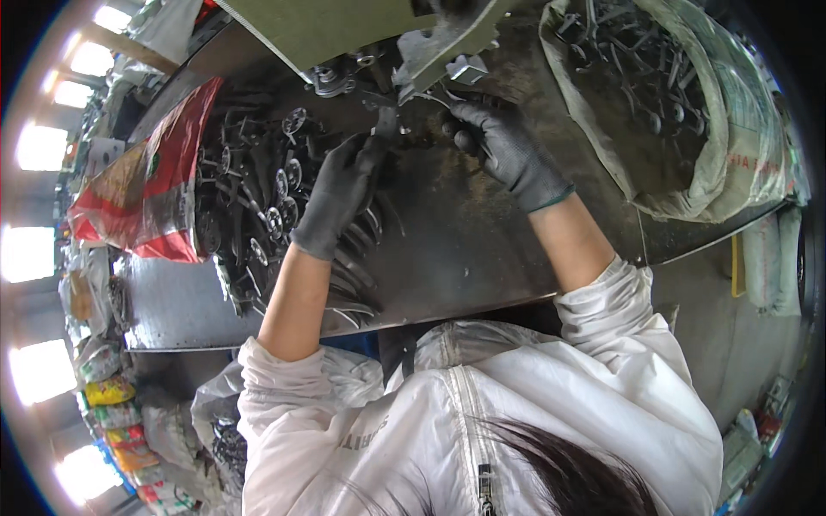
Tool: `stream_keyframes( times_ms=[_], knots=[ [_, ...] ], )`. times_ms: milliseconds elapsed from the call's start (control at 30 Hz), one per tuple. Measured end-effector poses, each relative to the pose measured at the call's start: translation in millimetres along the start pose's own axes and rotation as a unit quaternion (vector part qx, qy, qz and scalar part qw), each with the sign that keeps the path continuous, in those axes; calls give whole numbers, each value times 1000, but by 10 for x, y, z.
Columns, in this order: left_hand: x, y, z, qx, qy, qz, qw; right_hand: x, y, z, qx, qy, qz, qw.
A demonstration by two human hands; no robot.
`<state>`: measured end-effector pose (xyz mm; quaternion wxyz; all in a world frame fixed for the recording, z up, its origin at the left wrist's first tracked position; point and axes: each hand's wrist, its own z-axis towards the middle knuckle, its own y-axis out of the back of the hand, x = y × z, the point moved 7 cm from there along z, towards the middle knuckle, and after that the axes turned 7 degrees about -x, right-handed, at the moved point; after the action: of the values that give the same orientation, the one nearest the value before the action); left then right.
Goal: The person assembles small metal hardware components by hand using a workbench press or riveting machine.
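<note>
Both hands wear dark grey gloves and reach up to a machine head (443,56) at the top. My left hand (340,189) is closed on a flat grey metal part (385,125), just below and left of the machine's jaw. On the other side, my right hand (503,150) has its fingers curled round a thin, bright metal piece (430,98) whose tip reaches toward the jaw. What kind of piece it is I cannot make out. Beside my left forearm lies a pile of curved dark metal parts with round ring ends (275,219).
A red and white sack (146,189) lies left of the pile on the dark metal table (456,249). An open woven sack (723,129) of similar metal parts stands at the right. The machine's green panel (344,26) overhangs the far side. Stacked bags (112,413) line the left.
</note>
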<state>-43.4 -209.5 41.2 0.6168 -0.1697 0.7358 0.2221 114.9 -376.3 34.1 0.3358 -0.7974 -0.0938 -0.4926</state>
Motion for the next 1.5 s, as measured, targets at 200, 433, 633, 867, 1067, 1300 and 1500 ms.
stream_keyframes(
  times_ms=[200,433,633,867,1067,1300,1500],
  knots=[
    [80,102,202,42,-70,89,993,-98,-477,-175,15,23,-139,990],
    [185,-96,389,115,-422,511,740,-267,-374,54,36,90,-175,980],
    [77,494,962,3,-293,536,792,-461,-295,103,63,-28,-155,985],
    [-396,316,1736,-39,-3,-187,982,-388,-385,56,23,-21,-151,988],
    [-411,352,2096,-93,-15,-118,989,-171,-467,-103,24,8,-163,986],
    [-526,1037,1696,-159,-33,-3,987,-443,-245,-77,12,-56,-232,971],
    [-446,1653,565,-114,-79,160,977,-446,-340,-169,45,-43,-130,990]
  ],
)
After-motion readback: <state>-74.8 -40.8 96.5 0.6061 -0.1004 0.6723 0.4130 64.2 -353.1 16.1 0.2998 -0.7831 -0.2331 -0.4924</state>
